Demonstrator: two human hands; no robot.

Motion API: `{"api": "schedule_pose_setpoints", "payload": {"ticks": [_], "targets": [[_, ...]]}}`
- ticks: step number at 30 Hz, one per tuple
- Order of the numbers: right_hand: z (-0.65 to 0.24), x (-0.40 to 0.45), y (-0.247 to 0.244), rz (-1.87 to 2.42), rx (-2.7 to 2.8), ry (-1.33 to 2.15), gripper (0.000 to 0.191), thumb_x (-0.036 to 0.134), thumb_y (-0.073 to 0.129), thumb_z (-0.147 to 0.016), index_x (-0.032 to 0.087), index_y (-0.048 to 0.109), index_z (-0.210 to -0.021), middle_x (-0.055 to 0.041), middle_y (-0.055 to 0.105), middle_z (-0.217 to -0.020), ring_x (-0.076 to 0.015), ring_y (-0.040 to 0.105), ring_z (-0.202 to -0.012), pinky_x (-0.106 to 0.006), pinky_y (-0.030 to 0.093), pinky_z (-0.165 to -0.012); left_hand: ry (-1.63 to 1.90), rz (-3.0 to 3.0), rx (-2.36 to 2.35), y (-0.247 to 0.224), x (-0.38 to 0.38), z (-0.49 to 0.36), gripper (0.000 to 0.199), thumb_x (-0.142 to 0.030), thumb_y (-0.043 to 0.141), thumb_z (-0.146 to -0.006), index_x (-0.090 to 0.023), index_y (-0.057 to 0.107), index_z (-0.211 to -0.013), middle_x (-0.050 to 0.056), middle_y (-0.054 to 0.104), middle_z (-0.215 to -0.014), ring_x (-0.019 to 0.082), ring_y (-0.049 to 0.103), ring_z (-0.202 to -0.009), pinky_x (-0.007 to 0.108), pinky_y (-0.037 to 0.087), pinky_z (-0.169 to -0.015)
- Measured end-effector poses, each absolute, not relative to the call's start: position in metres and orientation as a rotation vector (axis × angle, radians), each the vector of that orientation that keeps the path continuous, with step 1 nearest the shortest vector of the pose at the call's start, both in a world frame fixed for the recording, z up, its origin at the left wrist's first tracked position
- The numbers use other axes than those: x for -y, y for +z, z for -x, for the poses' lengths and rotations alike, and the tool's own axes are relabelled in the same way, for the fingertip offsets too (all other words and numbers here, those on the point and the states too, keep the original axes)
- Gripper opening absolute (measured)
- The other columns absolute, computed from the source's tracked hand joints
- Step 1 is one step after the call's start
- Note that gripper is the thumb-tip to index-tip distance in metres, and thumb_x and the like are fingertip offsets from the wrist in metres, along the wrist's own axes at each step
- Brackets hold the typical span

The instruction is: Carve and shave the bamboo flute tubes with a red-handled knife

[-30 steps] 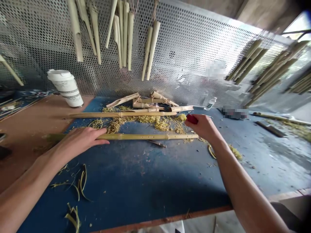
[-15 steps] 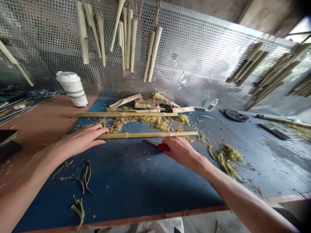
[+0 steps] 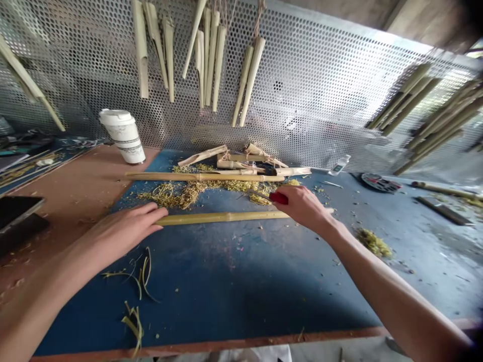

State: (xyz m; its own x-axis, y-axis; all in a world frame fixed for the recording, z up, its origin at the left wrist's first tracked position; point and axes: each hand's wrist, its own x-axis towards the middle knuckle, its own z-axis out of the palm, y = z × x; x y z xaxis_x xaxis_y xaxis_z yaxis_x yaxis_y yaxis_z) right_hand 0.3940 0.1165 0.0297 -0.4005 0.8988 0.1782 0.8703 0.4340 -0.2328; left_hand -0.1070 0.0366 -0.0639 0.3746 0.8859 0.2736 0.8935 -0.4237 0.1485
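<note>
My left hand point(image 3: 134, 226) is closed round the left end of a long bamboo tube point(image 3: 211, 217) that lies crosswise on the blue table top. A raised node shows near its middle. Above the tube's right part, my right hand point(image 3: 304, 205) grips a knife with a red handle point(image 3: 279, 198). Its thin blade point(image 3: 258, 193) points left, over the heaped shavings beyond the tube. The right hand and wrist hide part of the tube; its right tip point(image 3: 330, 210) shows past them.
Another bamboo length point(image 3: 169, 176) lies farther back, before several cut bamboo pieces point(image 3: 241, 158). Shavings point(image 3: 188, 193) and thin strips point(image 3: 145, 276) litter the table. A white cup point(image 3: 124, 138) stands left, a small bottle point(image 3: 339, 165) right. Bamboo pieces point(image 3: 249, 83) hang along a perforated metal screen point(image 3: 302, 90).
My right hand has lifted the knife away from me, from the tube's near side to above it. The tube has shifted slightly nearer and to the right. My view has turned a little left.
</note>
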Motion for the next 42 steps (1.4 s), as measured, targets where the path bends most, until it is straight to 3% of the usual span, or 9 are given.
{"api": "schedule_pose_setpoints", "payload": {"ticks": [4,6,9,12,16,21,29,37,42], "targets": [[-0.381,-0.138,0.007,1.475,2.405,0.194,0.023,0.036,0.080,-0.106,0.022,0.068,-0.092,-0.0008,0.071,-0.092,-0.0177,0.061,-0.080,-0.032,0.049,-0.076,-0.397,2.647,1.691,-0.062,-0.019,0.077,0.050,-0.059,0.044,-0.122,-0.032,0.077,-0.149,0.012,0.082,-0.153,0.031,0.088,-0.098,0.033,0.061,-0.062],[-0.378,-0.141,-0.001,1.431,2.385,0.238,0.026,0.041,0.083,-0.105,0.022,0.070,-0.094,0.0003,0.070,-0.093,-0.0166,0.061,-0.080,-0.032,0.051,-0.077,-0.397,2.680,1.690,-0.062,-0.016,0.068,0.056,-0.063,0.040,-0.122,-0.032,0.077,-0.150,0.013,0.083,-0.150,0.032,0.089,-0.102,0.033,0.061,-0.066],[-0.377,-0.144,-0.007,1.381,2.284,0.290,0.026,0.032,0.087,-0.095,0.022,0.067,-0.082,-0.0010,0.070,-0.087,-0.0158,0.057,-0.077,-0.032,0.042,-0.073,-0.442,2.722,1.693,-0.065,-0.017,0.066,0.063,-0.070,0.036,-0.122,-0.030,0.078,-0.148,0.014,0.083,-0.148,0.034,0.087,-0.113,0.033,0.064,-0.072],[-0.384,-0.146,-0.001,1.367,2.095,0.310,0.035,0.039,0.085,-0.093,0.024,0.060,-0.074,0.0037,0.057,-0.071,-0.0146,0.047,-0.068,-0.032,0.037,-0.066,-0.512,2.703,1.709,-0.070,-0.020,0.073,0.068,-0.076,0.035,-0.121,-0.032,0.080,-0.146,0.013,0.083,-0.147,0.034,0.085,-0.121,0.034,0.065,-0.080],[-0.402,-0.143,0.018,1.331,1.823,0.329,0.036,0.053,0.078,-0.099,0.025,0.065,-0.080,0.0063,0.045,-0.066,-0.0137,0.040,-0.062,-0.031,0.034,-0.059,-0.610,2.656,1.736,-0.077,-0.025,0.090,0.067,-0.080,0.039,-0.118,-0.033,0.082,-0.139,0.012,0.081,-0.142,0.032,0.086,-0.114,0.033,0.062,-0.081],[-0.419,-0.139,0.027,1.249,1.612,0.364,0.031,0.052,0.082,-0.097,0.025,0.071,-0.085,0.0047,0.047,-0.069,-0.0145,0.041,-0.064,-0.031,0.036,-0.056,-0.684,2.581,1.805,-0.077,-0.030,0.111,0.053,-0.078,0.054,-0.114,-0.035,0.082,-0.127,0.007,0.082,-0.134,0.029,0.087,-0.105,0.032,0.063,-0.080],[-0.435,-0.147,0.008,1.244,1.487,0.536,0.036,0.050,0.087,-0.090,0.025,0.065,-0.076,0.0068,0.045,-0.064,-0.0118,0.036,-0.057,-0.030,0.029,-0.052,-0.696,2.531,1.901,-0.074,-0.029,0.114,0.058,-0.083,0.059,-0.108,-0.033,0.085,-0.122,0.009,0.084,-0.136,0.035,0.088,-0.111,0.036,0.067,-0.082],[-0.433,-0.149,0.001,1.287,1.442,0.601,0.042,0.052,0.093,-0.085,0.027,0.062,-0.073,0.0064,0.045,-0.064,-0.0127,0.038,-0.058,-0.031,0.030,-0.052,-0.802,2.566,1.990,-0.062,-0.024,0.108,0.038,-0.064,0.069,-0.102,-0.035,0.082,-0.122,0.004,0.085,-0.126,0.026,0.083,-0.093,0.034,0.065,-0.080],[-0.436,-0.150,-0.003,1.337,1.442,0.587,0.036,0.053,0.092,-0.086,0.026,0.071,-0.077,0.0054,0.047,-0.062,-0.0145,0.041,-0.057,-0.032,0.034,-0.051,-0.858,2.571,2.119,-0.056,-0.019,0.107,0.035,-0.061,0.072,-0.098,-0.035,0.082,-0.119,0.005,0.084,-0.131,0.028,0.086,-0.104,0.035,0.070,-0.086]]}}
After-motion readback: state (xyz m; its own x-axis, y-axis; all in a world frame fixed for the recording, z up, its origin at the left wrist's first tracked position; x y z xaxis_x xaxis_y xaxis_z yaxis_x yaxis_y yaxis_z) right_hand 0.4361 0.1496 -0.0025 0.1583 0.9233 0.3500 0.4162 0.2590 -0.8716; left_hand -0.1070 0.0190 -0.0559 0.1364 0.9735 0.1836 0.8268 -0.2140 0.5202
